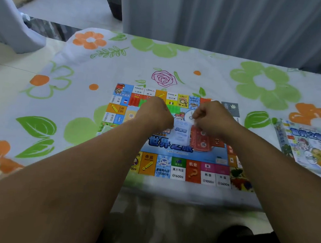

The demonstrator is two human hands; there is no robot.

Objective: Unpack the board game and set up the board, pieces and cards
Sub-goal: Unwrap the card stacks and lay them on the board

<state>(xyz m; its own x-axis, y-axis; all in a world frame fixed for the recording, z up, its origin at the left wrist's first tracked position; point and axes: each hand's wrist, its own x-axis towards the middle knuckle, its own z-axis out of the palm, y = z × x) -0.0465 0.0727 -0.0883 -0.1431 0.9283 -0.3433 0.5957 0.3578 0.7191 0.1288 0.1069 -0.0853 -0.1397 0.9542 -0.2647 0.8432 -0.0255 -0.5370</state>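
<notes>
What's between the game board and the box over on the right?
Nothing sits there. In the head view, only bare flowery tablecloth with a green leaf print lies between the game board and the box.

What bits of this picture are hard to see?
- Head view: the back of the left hand hides whether it grips anything.
- Head view: the right hand covers part of the board.
- Head view: right edge cuts off the game box.
- Head view: card packet print is blurred.
</notes>
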